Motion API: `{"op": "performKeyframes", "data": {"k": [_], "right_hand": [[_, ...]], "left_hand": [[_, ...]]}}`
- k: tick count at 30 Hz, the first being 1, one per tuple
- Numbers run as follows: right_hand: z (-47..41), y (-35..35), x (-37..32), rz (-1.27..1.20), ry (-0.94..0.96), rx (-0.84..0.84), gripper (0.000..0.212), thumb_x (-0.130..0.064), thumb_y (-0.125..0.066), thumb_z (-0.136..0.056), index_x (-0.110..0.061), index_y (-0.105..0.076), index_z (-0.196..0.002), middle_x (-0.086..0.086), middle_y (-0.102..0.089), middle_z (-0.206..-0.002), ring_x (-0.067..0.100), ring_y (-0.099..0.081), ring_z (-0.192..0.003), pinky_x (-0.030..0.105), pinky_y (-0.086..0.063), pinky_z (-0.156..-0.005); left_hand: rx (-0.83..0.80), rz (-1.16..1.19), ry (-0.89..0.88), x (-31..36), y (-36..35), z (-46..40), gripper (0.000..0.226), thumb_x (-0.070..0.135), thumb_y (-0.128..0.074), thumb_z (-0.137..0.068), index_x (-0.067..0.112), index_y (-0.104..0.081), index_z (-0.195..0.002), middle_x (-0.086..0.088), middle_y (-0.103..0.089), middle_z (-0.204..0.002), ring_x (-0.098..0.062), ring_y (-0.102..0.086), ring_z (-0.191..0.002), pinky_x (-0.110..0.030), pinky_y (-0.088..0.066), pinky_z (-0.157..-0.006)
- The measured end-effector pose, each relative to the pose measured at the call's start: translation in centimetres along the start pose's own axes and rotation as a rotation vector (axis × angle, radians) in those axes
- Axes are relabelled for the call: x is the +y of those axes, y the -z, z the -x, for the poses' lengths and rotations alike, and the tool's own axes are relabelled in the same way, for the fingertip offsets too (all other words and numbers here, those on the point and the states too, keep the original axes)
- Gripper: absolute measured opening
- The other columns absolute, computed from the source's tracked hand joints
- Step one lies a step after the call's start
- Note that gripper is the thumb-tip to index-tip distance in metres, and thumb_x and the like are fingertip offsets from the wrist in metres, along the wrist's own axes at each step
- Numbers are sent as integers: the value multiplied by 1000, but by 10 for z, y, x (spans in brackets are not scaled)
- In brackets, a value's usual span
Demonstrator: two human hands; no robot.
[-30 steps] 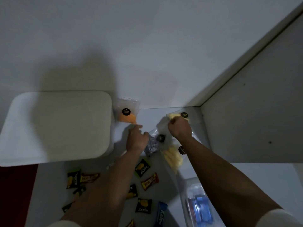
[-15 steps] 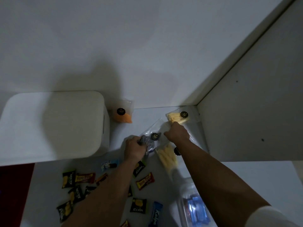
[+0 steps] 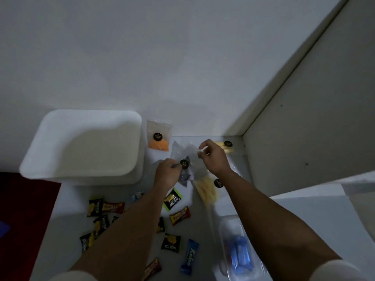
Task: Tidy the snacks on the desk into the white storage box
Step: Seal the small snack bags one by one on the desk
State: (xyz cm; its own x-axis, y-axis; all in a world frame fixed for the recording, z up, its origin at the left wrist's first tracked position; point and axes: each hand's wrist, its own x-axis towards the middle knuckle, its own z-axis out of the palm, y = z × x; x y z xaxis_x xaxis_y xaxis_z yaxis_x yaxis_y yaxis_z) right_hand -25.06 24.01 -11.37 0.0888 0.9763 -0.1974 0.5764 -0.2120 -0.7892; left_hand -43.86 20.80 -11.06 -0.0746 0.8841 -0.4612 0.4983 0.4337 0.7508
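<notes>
The white storage box (image 3: 85, 147) stands at the left of the desk with its lid on. My left hand (image 3: 167, 174) grips a clear bag of dark snacks (image 3: 183, 159) with a black round sticker. My right hand (image 3: 213, 157) pinches the top edge of the same clear bag. Below my right wrist lies a clear bag of pale yellow sticks (image 3: 207, 191). An orange-snack bag (image 3: 158, 138) leans by the box. Another yellow bag (image 3: 226, 146) sits in the far corner. Several small wrapped sweets (image 3: 172, 199) lie scattered near my forearms.
A clear plastic case with blue contents (image 3: 239, 254) lies at the lower right. A blue wrapped bar (image 3: 189, 257) lies near the front. A side panel (image 3: 314, 118) walls the desk on the right. A dark red surface (image 3: 24, 220) borders the desk's left edge.
My left hand has taken hold of the dark-snack bag and lifted it. My right hand left the yellow bag area and now pinches that bag's top.
</notes>
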Motion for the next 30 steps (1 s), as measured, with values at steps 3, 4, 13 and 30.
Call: {"op": "performKeyframes", "data": {"k": [3,4,13,30], "right_hand": [[27,-6,-28,-29,113,9,12,-17,-74,-87,-24,-67,-92,-4,-66,-77,12,-59,-65,32,-51,-66],[36,-9,-37,-25,148,26,11,-18,-75,-86,-25,-68,-89,-7,-67,-77,9,-60,-67,31,-51,-68],[144,-20,-104,-142,281,111,10,-15,-76,-86,-16,-81,-94,-5,-79,-90,7,-72,-81,35,-61,-77],[288,-75,-139,93,-35,250,8,-25,-65,-83,-20,-71,-79,-1,-74,-81,19,-71,-75,31,-58,-71]], "left_hand": [[8,188,33,18,20,25,27,34,-58,-97,12,-65,-84,-3,-65,-82,-25,-64,-87,-38,-53,-79],[-1,254,45,22,27,33,30,40,-59,-97,13,-67,-88,-7,-69,-89,-26,-67,-91,-43,-56,-87],[-77,515,-20,35,87,116,32,29,-52,-102,5,-63,-85,-18,-69,-91,-33,-70,-92,-48,-59,-90],[-74,-209,-334,-79,170,243,32,25,-61,-86,8,-58,-58,-9,-55,-58,-15,-44,-47,-28,-36,-58]]}}
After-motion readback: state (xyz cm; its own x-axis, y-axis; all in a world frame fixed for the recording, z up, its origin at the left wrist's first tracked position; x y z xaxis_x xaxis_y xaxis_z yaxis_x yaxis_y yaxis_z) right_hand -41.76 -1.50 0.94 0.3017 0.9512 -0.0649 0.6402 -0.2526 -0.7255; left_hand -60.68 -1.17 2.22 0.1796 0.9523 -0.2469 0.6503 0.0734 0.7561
